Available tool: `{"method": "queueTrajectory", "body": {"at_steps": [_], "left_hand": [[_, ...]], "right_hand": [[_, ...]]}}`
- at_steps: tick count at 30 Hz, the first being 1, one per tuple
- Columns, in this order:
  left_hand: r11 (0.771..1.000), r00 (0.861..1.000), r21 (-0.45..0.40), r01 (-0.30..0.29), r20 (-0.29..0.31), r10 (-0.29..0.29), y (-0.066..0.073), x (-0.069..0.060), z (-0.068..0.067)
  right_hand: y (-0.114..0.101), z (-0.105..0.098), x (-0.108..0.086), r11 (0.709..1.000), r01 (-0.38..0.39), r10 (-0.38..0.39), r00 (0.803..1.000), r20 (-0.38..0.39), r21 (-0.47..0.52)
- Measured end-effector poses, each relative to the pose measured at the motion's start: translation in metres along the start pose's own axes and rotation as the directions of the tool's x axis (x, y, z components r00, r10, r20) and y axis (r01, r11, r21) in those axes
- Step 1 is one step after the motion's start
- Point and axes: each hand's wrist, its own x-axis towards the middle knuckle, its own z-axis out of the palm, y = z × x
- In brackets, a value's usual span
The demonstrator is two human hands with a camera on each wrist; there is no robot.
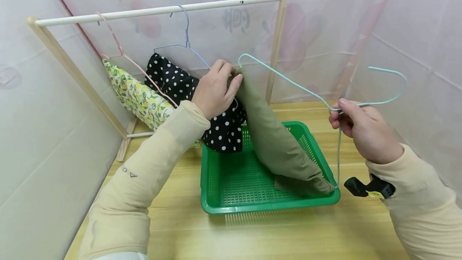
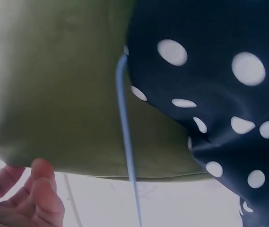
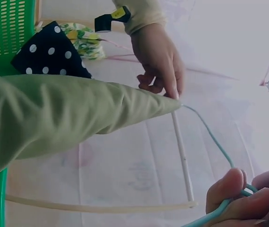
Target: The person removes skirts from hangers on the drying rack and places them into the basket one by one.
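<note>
In the head view my left hand pinches the upper corner of an olive green cloth, at one end of a mint green hanger. My right hand grips that hanger at the neck below its hook, which points right. The cloth hangs from the hanger down into a green basket. In the left wrist view, fingertips touch the lower edge of the olive cloth. The right wrist view has the left hand at the cloth's narrow tip and the right hand around the hanger neck.
A rack with a white bar stands behind. On it hang a pink hanger with lemon-print cloth and a blue hanger with black polka-dot cloth, whose lower end reaches the basket. Pale curtains surround the wooden surface.
</note>
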Motion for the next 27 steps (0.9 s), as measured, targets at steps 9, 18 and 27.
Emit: {"method": "queueTrajectory", "body": {"at_steps": [9, 18, 27], "left_hand": [[0.983, 0.987, -0.091, -0.159, -0.013, 0.158, 0.024, -0.008, -0.007], [0.946, 0.966, -0.198, -0.257, -0.067, 0.249, 0.055, -0.018, -0.023], [0.929, 0.958, -0.231, -0.288, -0.056, 0.283, 0.062, -0.037, -0.029]], "right_hand": [[-0.003, 0.000, -0.003, 0.995, -0.001, 0.003, 1.000, -0.021, 0.100], [-0.008, -0.001, -0.003, 0.991, 0.052, -0.047, 0.998, -0.045, 0.125], [-0.005, -0.004, -0.003, 0.998, 0.004, -0.004, 1.000, -0.008, 0.063]]}}
